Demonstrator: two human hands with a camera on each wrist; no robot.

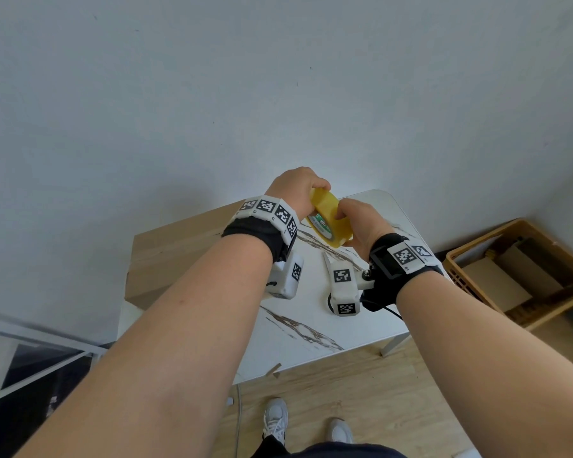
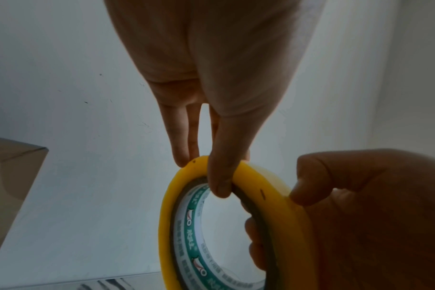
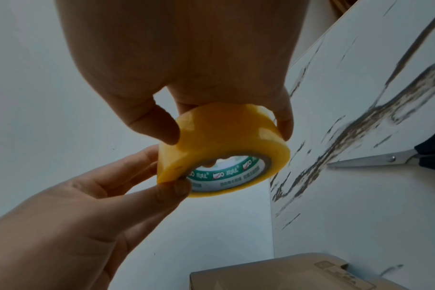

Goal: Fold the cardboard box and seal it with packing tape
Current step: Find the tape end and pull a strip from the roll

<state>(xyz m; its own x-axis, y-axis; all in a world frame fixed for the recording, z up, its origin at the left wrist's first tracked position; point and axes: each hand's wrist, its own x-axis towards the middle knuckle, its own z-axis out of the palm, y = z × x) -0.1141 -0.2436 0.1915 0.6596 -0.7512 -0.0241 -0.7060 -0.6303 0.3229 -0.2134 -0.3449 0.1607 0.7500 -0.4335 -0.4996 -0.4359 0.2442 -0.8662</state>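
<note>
The cardboard box (image 1: pixel 176 256) lies closed on the marble-patterned table (image 1: pixel 311 312), at about nine o'clock from the hands. Its top flaps look folded flat, and a band along the top may be tape already laid, though the head view does not settle that. Judging from this, the folding seems done and the sealing is either under way or not yet started; finding the tape's free end, pulling a strip, pressing it over the seam and cutting it would remain.

Both hands hold the roll of yellow packing tape (image 1: pixel 328 223) up in the air above the table, well apart from the box. The left hand (image 1: pixel 295 190) grips the roll at its twelve o'clock side: the thumb hooks over the edge into the green-printed core, and the fingers (image 2: pixel 181 155) lie on the outer face. The right hand (image 1: pixel 361 223) clamps the roll from about four o'clock, thumb on one rim and fingers curled round the yellow band. In the left wrist view a right fingertip (image 2: pixel 301 194) presses the outer surface, probably feeling for the tape's loose end, which cannot be made out.

A pair of scissors (image 3: pixel 375 160) rests on the table, at about three o'clock from the roll in the right wrist view.
</note>
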